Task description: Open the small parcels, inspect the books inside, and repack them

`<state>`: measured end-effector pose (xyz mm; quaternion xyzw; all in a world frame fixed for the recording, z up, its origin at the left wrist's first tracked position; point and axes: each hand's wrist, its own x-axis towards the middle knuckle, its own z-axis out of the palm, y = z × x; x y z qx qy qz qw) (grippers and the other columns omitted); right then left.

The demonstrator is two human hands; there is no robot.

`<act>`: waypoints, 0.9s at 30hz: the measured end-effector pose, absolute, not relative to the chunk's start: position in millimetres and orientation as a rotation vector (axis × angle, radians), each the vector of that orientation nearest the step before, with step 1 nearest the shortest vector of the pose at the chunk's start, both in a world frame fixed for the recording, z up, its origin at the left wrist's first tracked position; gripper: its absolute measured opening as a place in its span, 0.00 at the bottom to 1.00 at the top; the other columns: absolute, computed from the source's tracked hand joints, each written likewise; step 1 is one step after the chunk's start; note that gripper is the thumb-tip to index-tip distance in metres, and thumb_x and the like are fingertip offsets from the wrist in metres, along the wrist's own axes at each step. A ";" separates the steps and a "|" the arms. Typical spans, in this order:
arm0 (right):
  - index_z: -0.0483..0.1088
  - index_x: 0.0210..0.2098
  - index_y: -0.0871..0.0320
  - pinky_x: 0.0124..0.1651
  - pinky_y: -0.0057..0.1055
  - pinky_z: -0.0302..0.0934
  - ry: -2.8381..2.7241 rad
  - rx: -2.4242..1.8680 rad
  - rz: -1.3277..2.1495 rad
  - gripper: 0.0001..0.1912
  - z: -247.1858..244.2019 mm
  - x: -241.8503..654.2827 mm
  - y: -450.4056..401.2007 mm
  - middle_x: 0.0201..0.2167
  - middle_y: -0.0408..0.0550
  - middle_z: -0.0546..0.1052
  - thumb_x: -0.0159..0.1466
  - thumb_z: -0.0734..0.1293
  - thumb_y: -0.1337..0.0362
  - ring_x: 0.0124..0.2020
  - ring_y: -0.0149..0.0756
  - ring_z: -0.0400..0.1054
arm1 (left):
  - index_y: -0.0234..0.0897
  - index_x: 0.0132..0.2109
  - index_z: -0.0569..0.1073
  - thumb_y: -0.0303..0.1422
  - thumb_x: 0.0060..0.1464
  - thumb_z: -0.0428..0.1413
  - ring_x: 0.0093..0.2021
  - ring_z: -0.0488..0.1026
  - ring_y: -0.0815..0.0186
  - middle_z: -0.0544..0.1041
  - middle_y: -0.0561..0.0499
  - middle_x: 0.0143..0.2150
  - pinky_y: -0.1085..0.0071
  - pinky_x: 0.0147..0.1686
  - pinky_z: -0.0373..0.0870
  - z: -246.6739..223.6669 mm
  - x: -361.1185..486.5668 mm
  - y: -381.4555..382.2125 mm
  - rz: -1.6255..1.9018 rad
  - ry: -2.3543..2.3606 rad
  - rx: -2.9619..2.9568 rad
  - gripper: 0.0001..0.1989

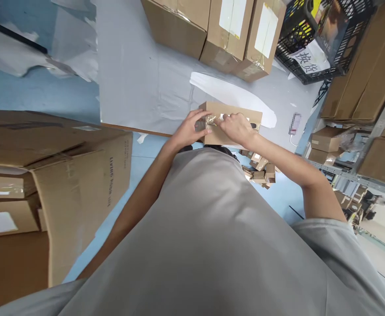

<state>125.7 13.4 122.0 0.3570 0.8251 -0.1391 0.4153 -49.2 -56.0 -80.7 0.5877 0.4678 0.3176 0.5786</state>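
A small cardboard box lies at the near edge of the grey-covered table, with shiny clear tape at its left end. My left hand holds that end, thumb and fingers set apart on either side of it. Curled closed, my right hand rests over the top of the box, its fingertips close to the tape. Whatever it may grip is hidden by the fingers. A dark mark and part of a white label show on the box beside this hand.
Taped cartons stand at the table's back, beside a black plastic crate. White paper lies behind the box. At left is a large open carton holding smaller boxes. Small boxes lie below the table; shelving stands right.
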 end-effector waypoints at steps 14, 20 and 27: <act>0.74 0.69 0.62 0.52 0.41 0.66 2.119 0.859 -0.397 0.24 108.5 224.1 23.8 0.57 0.71 0.85 0.81 0.54 0.74 0.56 0.54 0.83 | 0.49 0.77 0.74 0.52 0.66 0.64 0.71 0.77 0.45 0.71 0.41 0.78 0.49 0.68 0.81 -68.7 1.5 -69.6 0.775 1.269 1.195 0.37; 0.74 0.68 0.63 0.49 0.40 0.62 1.928 1.028 -0.358 0.24 126.7 309.9 25.8 0.58 0.72 0.85 0.83 0.53 0.72 0.57 0.55 0.83 | 0.51 0.74 0.77 0.57 0.62 0.68 0.72 0.77 0.44 0.74 0.41 0.78 0.47 0.69 0.81 -69.5 10.7 -73.8 0.833 1.355 1.106 0.38; 0.71 0.70 0.60 0.47 0.40 0.63 1.970 1.097 -0.422 0.24 131.5 365.5 10.6 0.58 0.70 0.85 0.86 0.52 0.60 0.54 0.55 0.83 | 0.50 0.73 0.76 0.65 0.60 0.67 0.73 0.77 0.43 0.76 0.40 0.76 0.47 0.66 0.83 -67.6 21.1 -75.1 0.857 1.427 1.068 0.42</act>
